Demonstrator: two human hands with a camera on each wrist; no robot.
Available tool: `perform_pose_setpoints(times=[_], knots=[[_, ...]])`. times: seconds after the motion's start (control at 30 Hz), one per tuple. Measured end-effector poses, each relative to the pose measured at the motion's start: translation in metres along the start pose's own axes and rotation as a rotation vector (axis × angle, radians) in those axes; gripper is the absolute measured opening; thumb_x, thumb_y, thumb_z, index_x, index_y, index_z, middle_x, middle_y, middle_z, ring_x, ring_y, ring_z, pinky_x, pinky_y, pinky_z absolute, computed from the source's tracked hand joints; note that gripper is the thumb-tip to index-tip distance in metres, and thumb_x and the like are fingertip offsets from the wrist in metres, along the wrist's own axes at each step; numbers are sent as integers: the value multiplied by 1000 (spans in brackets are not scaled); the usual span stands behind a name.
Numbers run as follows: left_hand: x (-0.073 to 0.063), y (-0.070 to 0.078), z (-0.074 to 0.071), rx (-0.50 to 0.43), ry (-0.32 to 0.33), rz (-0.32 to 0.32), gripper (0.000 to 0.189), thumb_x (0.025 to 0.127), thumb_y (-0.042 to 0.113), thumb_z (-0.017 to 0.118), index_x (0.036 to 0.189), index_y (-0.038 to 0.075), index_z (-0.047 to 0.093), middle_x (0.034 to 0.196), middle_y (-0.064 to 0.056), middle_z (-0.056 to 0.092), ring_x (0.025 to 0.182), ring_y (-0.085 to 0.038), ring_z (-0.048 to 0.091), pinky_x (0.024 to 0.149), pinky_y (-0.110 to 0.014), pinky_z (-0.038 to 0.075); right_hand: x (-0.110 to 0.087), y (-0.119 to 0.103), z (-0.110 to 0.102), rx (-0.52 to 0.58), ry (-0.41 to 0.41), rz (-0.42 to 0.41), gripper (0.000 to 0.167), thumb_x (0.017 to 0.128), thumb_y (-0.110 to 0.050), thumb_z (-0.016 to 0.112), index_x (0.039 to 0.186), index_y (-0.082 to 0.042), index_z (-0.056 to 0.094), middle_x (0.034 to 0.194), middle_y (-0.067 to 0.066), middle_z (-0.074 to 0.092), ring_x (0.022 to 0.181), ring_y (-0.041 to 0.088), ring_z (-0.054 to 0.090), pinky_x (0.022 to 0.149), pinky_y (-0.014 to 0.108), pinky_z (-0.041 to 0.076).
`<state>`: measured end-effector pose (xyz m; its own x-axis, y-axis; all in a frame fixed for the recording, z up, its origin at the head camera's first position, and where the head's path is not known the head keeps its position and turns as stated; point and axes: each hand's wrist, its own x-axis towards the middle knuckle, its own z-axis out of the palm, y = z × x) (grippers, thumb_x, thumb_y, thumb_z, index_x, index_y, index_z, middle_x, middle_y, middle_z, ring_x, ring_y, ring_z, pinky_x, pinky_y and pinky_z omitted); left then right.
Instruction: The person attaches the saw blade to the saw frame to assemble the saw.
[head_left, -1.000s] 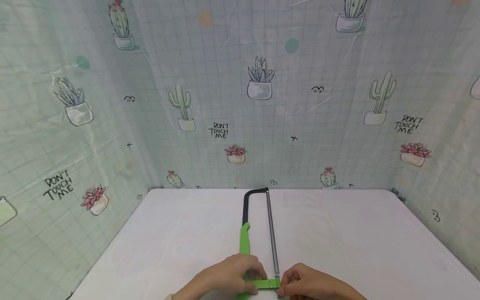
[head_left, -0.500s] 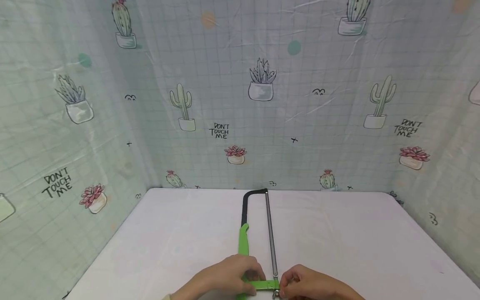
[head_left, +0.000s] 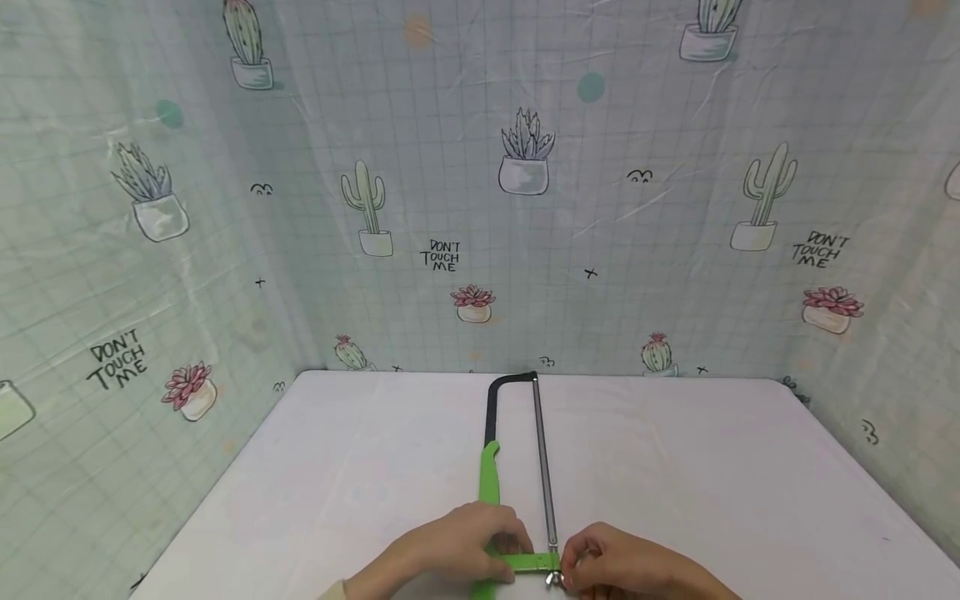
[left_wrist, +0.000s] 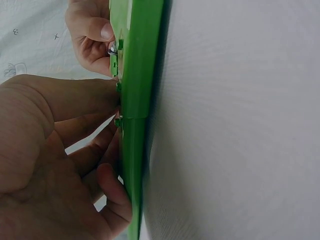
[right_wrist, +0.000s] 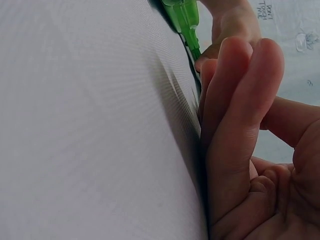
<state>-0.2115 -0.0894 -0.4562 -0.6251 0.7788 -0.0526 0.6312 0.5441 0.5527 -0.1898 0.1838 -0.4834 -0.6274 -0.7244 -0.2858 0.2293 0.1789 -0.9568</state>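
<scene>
A hacksaw (head_left: 489, 483) with a green handle and a black front frame lies flat on the white table, its far end pointing away from me. Its grey blade (head_left: 545, 483) runs along the right side. My left hand (head_left: 472, 543) grips the green crosspiece at the near end, thumb in front and fingers behind. At the blade's near end sits a small silver wing nut (head_left: 553, 578), and my right hand (head_left: 618, 563) pinches its edge between thumb and curled forefinger. In the left wrist view the green handle (left_wrist: 140, 65) stretches past my left fingers.
The white table (head_left: 720, 475) spreads to both sides of the hacksaw. Hanging sheets printed with potted cacti (head_left: 525, 158) enclose it at the back and on both sides.
The wing nut has turned, and its two wings now show spread sideways. My right fingers have shifted slightly at it; my left hand keeps its grip.
</scene>
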Motion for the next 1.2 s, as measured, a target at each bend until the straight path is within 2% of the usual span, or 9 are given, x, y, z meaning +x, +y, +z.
perform_pose_setpoints(times=[0.37,0.5,0.6,0.7,0.83,0.93,1.03,1.2], knots=[[1,1,0,1,-9,3,26,85,20,82,110,22,76,92,21,65,83,12,57,76,-14,49,-2,0,1,-25,5,-10,10,92,-7,60,95,1,65,65,-10,52,53,2,41,47,16,34],[-1,3,0,3,-12,-7,26,85,21,82,110,23,76,91,22,65,83,11,56,76,-14,49,-2,0,1,-41,-3,-20,22,93,-7,59,98,14,60,64,-12,50,53,1,40,48,16,34],[-2,3,1,3,-14,-14,26,85,21,82,109,24,76,91,22,64,83,12,56,76,-14,49,-2,1,2,-61,-4,-27,35,93,-8,58,107,24,54,64,-12,50,53,1,40,48,16,33],[-2,4,1,2,-13,-15,26,85,21,83,109,24,76,92,22,65,84,12,56,76,-14,49,-2,1,2,-76,-1,-32,38,94,-9,58,109,26,52,64,-12,49,53,1,40,48,17,33],[-2,3,2,3,-10,-11,26,85,22,82,109,24,76,92,22,64,84,12,56,76,-14,49,-2,1,2,-77,-9,-36,31,93,-8,58,103,21,56,64,-12,49,52,1,39,47,17,32],[-2,2,1,2,-7,-11,26,85,22,82,110,24,76,92,22,64,84,12,56,76,-14,48,-2,-1,1,-65,-16,-35,15,92,-7,59,95,7,62,63,-12,50,51,0,38,46,16,32],[-2,2,0,4,-4,-14,26,85,22,82,110,25,76,93,23,64,84,11,56,76,-15,48,-2,-3,1,-42,-18,-26,5,93,-7,60,95,-7,64,63,-12,53,50,0,39,45,15,32],[-2,2,-2,-1,-3,-10,26,85,22,82,110,24,76,93,22,64,84,11,56,77,-14,49,-2,-4,2,-32,-13,-22,5,93,-7,61,95,-9,65,64,-11,54,49,-1,39,45,14,32]])
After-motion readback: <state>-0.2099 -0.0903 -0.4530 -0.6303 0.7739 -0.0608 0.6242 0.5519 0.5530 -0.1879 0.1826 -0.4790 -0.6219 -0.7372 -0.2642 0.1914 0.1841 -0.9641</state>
